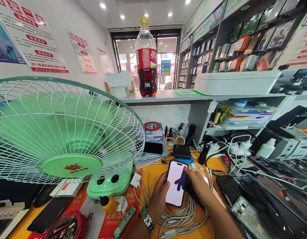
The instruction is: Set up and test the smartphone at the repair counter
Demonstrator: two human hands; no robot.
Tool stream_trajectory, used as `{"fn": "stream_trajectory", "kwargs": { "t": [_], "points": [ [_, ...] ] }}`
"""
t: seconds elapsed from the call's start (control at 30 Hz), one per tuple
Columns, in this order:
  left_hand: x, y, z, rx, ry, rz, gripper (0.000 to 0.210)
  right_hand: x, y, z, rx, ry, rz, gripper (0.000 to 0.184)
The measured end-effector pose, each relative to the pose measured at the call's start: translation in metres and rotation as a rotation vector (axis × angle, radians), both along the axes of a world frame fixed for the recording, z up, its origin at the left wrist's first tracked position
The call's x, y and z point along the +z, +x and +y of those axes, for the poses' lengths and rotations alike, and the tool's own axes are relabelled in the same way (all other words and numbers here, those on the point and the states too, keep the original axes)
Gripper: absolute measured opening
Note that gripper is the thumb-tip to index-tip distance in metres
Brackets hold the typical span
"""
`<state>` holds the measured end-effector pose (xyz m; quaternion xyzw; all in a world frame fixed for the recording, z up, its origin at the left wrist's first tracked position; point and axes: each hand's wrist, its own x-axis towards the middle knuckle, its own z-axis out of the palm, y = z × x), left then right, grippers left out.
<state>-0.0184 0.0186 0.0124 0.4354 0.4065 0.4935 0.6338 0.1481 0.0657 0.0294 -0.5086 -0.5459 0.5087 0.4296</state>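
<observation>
A smartphone [173, 184] with a lit white screen and a dark purple shape on it is held upright over the desk, tilted towards me. My left hand [160, 191] grips its left edge, the thumb lying along the side of the screen. At the phone's upper right, my right hand [193, 179] is closed round the edge, with its thumb by the top right of the screen. A metal watch [147, 219] is on my left wrist. Beneath the phone lies a coil of white cables [190, 212] on the orange desk top.
A green fan [68, 132] fills the left side. A cola bottle [146, 63] stands on the shelf ahead. Black box [182, 151], another phone [153, 148] and tangled cables lie behind my hands; phone parts [245, 212] crowd the right. A red ashtray [66, 225] sits front left.
</observation>
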Motion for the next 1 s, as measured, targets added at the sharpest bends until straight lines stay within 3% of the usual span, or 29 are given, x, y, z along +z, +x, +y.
{"fn": "stream_trajectory", "kwargs": {
  "t": [0.17,0.3,0.47,0.63,0.77,0.87,1.0],
  "points": [
    [-0.003,-0.002,0.006,0.069,-0.016,-0.120,0.061,0.007,-0.005,-0.004,0.247,0.097,0.020,0.026],
    [-0.001,-0.002,0.008,0.127,-0.029,-0.255,0.055,0.009,-0.011,-0.013,0.443,0.146,0.061,0.052],
    [0.004,-0.003,0.008,0.169,-0.016,-0.340,0.049,0.008,-0.015,-0.023,0.527,0.126,0.036,0.077],
    [0.003,-0.004,0.008,0.185,0.011,-0.332,0.047,0.003,-0.018,-0.021,0.470,0.167,-0.007,0.071],
    [0.000,-0.003,0.007,0.147,0.005,-0.265,0.051,-0.004,-0.018,-0.011,0.238,0.154,-0.077,0.026],
    [-0.001,-0.002,0.006,0.102,0.017,-0.222,0.056,-0.007,-0.017,-0.007,0.135,0.126,-0.103,0.039],
    [0.002,-0.003,0.006,0.136,0.010,-0.248,0.054,-0.002,-0.019,-0.012,0.247,0.150,-0.091,0.028]
  ]
}}
